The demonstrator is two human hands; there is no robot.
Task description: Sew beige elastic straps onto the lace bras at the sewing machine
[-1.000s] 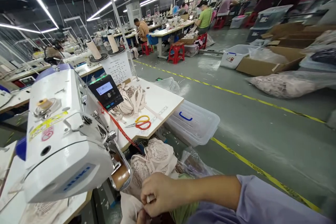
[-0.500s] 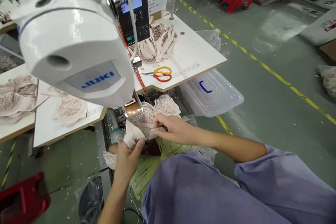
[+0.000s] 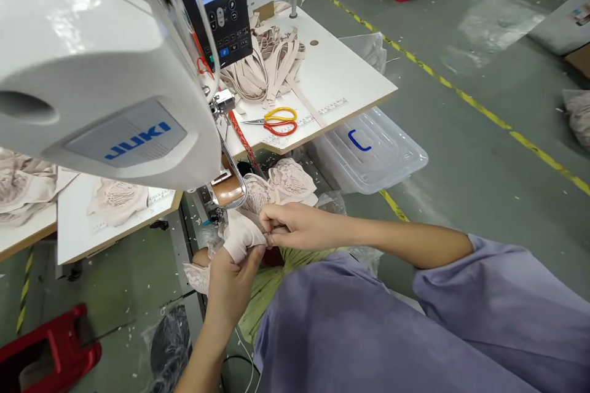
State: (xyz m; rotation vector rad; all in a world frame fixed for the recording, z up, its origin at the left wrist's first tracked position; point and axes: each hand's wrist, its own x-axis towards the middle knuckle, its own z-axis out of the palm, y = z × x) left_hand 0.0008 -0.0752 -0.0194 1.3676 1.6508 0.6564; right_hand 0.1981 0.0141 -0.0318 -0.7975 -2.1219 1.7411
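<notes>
A pale beige lace bra (image 3: 291, 179) hangs below the head of a white sewing machine (image 3: 110, 80). One of its smooth cup parts (image 3: 240, 234) is pinched by my left hand (image 3: 235, 279), thumb on top. Close beside it, my right hand (image 3: 304, 226) is closed on the edge of the same bra, its fingertips almost meeting the left thumb. What lies between the right fingers is partly hidden. Just above both hands is the machine's sewing arm with a brown cover (image 3: 228, 189).
Red and yellow thread snips (image 3: 280, 121) and a heap of beige straps (image 3: 271, 67) lie on the white table (image 3: 341, 80). A lidded clear plastic bin (image 3: 382, 150) stands below its right edge. Lace pieces (image 3: 117, 199) rest at left; a red stool (image 3: 59, 350) is lower left.
My left hand has moved right and closer to my right hand, carrying the cup part with it. The view has shifted, so the machine head appears farther left and larger.
</notes>
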